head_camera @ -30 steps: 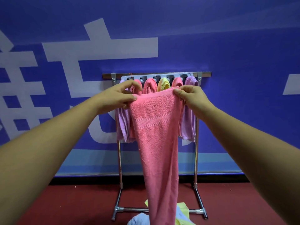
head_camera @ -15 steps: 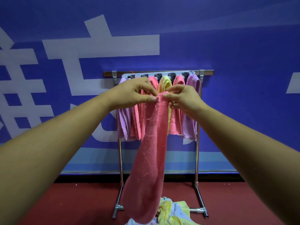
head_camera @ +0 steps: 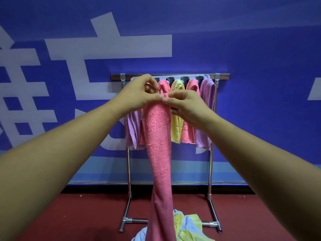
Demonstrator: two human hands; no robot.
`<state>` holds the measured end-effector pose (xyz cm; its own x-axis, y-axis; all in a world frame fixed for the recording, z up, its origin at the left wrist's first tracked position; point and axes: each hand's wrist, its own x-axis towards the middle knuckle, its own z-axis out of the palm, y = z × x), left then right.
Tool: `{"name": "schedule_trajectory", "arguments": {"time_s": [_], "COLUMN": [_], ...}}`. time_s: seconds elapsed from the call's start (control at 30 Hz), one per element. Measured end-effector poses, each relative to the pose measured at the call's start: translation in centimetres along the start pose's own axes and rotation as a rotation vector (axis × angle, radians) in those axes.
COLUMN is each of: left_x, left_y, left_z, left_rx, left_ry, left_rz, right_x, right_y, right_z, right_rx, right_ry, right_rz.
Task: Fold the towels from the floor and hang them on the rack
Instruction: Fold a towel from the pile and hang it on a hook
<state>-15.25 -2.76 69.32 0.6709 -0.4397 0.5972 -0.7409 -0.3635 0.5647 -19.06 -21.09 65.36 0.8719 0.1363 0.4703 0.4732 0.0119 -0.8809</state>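
A long pink towel (head_camera: 159, 153) hangs folded lengthwise in front of the metal rack (head_camera: 211, 171). My left hand (head_camera: 139, 94) and my right hand (head_camera: 186, 106) pinch its top corners together, thumbs almost touching, at rack height. Behind them, several folded towels hang on the rack: a purple towel (head_camera: 132, 129) at the left, a pink towel (head_camera: 164, 86), a yellow towel (head_camera: 176, 124), another pink towel (head_camera: 188, 131) and a purple towel (head_camera: 205, 101) at the right. The held towel's lower end reaches down to the floor pile.
A heap of yellow and light blue towels (head_camera: 187, 226) lies on the dark red floor (head_camera: 69, 214) between the rack's feet. A blue wall banner with white characters (head_camera: 104, 47) stands right behind the rack.
My hands have come together, bringing the two top corners of the pink towel side by side. The towel went from spread wide to a narrow lengthwise fold.
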Motion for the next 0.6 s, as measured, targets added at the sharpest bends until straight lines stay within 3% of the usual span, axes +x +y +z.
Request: {"name": "schedule_trajectory", "arguments": {"time_s": [0.1,0.27,0.37,0.5,0.53,0.6], "left_x": [-0.5,-1.4,-1.6,-1.9,-1.8,-1.8], "left_y": [0.1,-1.1,-1.7,-1.5,-1.4,-0.9], "left_z": [-0.3,-1.1,-1.3,-0.5,-0.5,-0.7], "left_rx": [-0.041,0.113,0.110,0.298,0.196,-0.228], "left_ry": [-0.041,-0.347,-0.280,-0.209,-0.179,-0.132], "left_rz": [-0.050,-0.090,-0.121,-0.083,-0.074,-0.128], "right_x": [0.0,0.0,-0.4,-1.3,-1.4,-1.2], "right_y": [0.0,0.0,0.6,1.3,1.1,0.4], "right_z": [-0.1,-1.1,-1.6,-1.5,-1.4,-1.2], "right_rx": [-0.055,0.014,-0.119,-0.304,-0.269,-0.055], "right_ry": [0.048,0.122,0.172,0.248,0.256,0.237], "right_rz": [-0.020,0.014,0.026,0.028,0.021,0.010]}}
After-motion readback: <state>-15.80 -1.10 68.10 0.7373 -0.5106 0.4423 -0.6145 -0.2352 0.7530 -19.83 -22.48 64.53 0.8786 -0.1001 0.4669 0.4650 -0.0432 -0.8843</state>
